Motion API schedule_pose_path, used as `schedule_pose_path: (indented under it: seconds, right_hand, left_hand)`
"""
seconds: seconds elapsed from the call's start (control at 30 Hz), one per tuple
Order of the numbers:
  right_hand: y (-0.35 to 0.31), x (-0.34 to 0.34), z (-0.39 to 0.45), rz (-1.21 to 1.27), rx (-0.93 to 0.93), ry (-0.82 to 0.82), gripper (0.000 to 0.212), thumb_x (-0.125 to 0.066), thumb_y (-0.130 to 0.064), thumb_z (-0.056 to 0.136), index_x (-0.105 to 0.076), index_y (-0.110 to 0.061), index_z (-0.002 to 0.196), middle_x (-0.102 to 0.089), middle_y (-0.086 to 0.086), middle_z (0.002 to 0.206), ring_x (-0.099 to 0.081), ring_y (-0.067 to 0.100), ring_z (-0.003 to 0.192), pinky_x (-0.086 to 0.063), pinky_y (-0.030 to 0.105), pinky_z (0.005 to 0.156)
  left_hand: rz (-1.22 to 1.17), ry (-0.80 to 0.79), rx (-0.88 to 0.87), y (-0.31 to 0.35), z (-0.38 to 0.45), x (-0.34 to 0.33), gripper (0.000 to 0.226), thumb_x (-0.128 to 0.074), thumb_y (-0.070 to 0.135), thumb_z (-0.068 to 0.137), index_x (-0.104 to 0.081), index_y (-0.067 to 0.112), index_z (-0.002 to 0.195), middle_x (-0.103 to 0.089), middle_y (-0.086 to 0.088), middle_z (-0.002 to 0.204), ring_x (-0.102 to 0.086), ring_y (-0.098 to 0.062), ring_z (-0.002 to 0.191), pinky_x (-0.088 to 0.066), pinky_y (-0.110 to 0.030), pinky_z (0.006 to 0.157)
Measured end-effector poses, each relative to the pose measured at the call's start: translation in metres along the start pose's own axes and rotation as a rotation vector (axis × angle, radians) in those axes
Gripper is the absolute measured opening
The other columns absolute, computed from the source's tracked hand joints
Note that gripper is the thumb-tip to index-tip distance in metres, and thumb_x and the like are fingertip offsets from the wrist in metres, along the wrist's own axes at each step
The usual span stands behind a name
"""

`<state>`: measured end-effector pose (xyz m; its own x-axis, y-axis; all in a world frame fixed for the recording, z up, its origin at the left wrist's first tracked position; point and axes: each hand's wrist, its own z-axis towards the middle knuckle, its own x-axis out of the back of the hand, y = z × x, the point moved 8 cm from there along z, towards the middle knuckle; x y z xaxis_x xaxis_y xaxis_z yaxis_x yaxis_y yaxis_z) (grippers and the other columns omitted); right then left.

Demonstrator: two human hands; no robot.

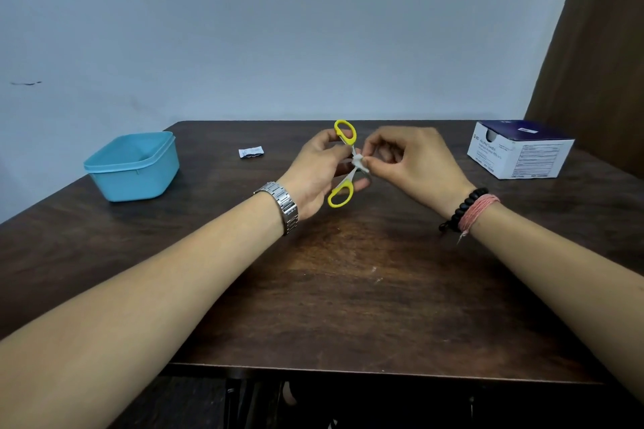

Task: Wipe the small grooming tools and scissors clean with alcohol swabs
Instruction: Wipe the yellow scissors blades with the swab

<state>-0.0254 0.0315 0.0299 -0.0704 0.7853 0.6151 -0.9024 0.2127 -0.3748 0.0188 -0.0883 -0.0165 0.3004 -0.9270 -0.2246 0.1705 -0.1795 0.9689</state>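
Note:
Small scissors with yellow loop handles (341,195) are held above the dark wooden table (348,289), spread wide, one loop up and one down. My left hand (319,174) grips them around the middle, and its palm hides the blades. My right hand (411,164) pinches a small white alcohol swab (359,161) against the metal near the pivot. A torn swab wrapper (251,152) lies flat on the table, left of the hands.
A light blue plastic tub (134,167) stands at the table's left. A blue and white box of alcohol swabs (519,150) sits at the back right, beside a brown curtain (599,45). A pale wall rises behind the table.

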Motion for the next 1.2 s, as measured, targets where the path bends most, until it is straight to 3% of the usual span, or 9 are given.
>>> schedule_pose_path:
  seconds: [0.1,0.17,0.37,0.47,0.57,0.67,0.83,1.03,1.2]
  right_hand:
    - [0.002,0.006,0.002,0.004,-0.01,0.028,0.007,-0.074,-0.028,0.075,-0.068,-0.024,0.075,-0.063,-0.009,0.079,-0.054,0.006,0.071,-0.04,0.02,0.066]
    - [0.007,0.002,0.002,0.048,-0.072,-0.007,0.007,-0.075,-0.026,0.076,-0.068,-0.023,0.074,-0.069,-0.009,0.079,-0.062,0.006,0.076,-0.044,0.021,0.069]
    - [0.028,-0.005,0.0,0.403,-0.275,-0.06,0.006,-0.074,-0.012,0.081,-0.069,-0.01,0.079,-0.074,-0.001,0.082,-0.068,0.011,0.076,-0.053,0.025,0.076]
    - [0.029,-0.007,-0.002,0.589,-0.365,-0.055,0.006,-0.072,-0.006,0.083,-0.068,-0.008,0.08,-0.07,0.002,0.075,-0.059,0.01,0.068,-0.049,0.02,0.068]
    - [0.028,-0.012,-0.004,0.655,-0.416,-0.073,0.011,-0.071,-0.005,0.084,-0.067,-0.012,0.076,-0.068,0.002,0.071,-0.057,0.01,0.064,-0.049,0.02,0.066]
    - [0.027,-0.016,-0.006,0.662,-0.429,-0.107,0.013,-0.069,-0.005,0.085,-0.067,-0.013,0.075,-0.066,-0.002,0.066,-0.056,0.008,0.06,-0.049,0.019,0.064]
    - [0.024,-0.018,-0.007,0.652,-0.432,-0.135,0.011,-0.069,-0.01,0.086,-0.068,-0.015,0.077,-0.068,-0.001,0.073,-0.058,0.009,0.068,-0.049,0.019,0.066]
    - [0.032,-0.01,-0.004,0.782,-0.507,-0.037,0.016,-0.063,-0.013,0.091,-0.065,-0.022,0.077,-0.069,-0.004,0.089,-0.062,0.004,0.078,-0.047,0.022,0.074]
    - [0.042,-0.001,-0.003,0.982,-0.558,0.083,0.006,-0.059,-0.016,0.093,-0.062,-0.018,0.089,-0.062,0.005,0.102,-0.062,0.005,0.076,-0.047,0.022,0.072]
  left_hand:
    - [0.091,-0.006,-0.017,0.002,-0.001,0.001,0.015,-0.053,0.008,0.096,-0.059,0.018,0.104,-0.065,-0.002,0.088,-0.064,-0.013,0.076,-0.058,-0.029,0.059]
    - [0.077,-0.014,-0.025,0.004,-0.001,0.002,0.015,-0.054,0.007,0.095,-0.061,0.016,0.105,-0.066,-0.001,0.086,-0.062,-0.012,0.075,-0.056,-0.024,0.058]
    - [-0.302,-0.063,0.072,0.01,-0.006,-0.003,0.032,-0.039,0.008,0.099,-0.059,-0.009,0.117,-0.068,-0.022,0.11,-0.069,-0.027,0.098,-0.059,-0.03,0.081]
    - [-0.376,-0.123,0.097,0.016,-0.009,-0.004,0.041,-0.037,0.023,0.101,-0.054,-0.005,0.126,-0.065,-0.022,0.12,-0.069,-0.025,0.099,-0.059,-0.026,0.067]
    - [-0.184,-0.125,0.051,0.02,-0.008,-0.002,0.052,-0.038,0.047,0.099,-0.055,0.008,0.129,-0.066,-0.014,0.122,-0.066,-0.018,0.1,-0.048,-0.017,0.046]
    - [-0.045,-0.06,0.006,0.02,-0.006,0.003,0.055,-0.038,0.057,0.096,-0.06,0.015,0.124,-0.07,-0.007,0.116,-0.061,-0.014,0.096,-0.036,-0.015,0.045]
    - [-0.019,-0.015,-0.027,0.022,-0.008,0.007,0.04,-0.052,0.05,0.093,-0.07,0.021,0.113,-0.063,0.008,0.083,-0.056,-0.004,0.076,-0.035,-0.014,0.046]
    - [-0.076,0.029,-0.041,0.024,-0.007,0.008,0.04,-0.053,0.049,0.093,-0.065,0.018,0.071,-0.064,0.005,0.071,-0.059,-0.01,0.071,-0.034,-0.016,0.043]
    - [-0.02,0.034,-0.08,0.025,-0.006,0.007,0.039,-0.052,0.031,0.096,-0.07,0.012,0.067,-0.065,-0.004,0.073,-0.059,-0.012,0.069,-0.038,-0.018,0.046]
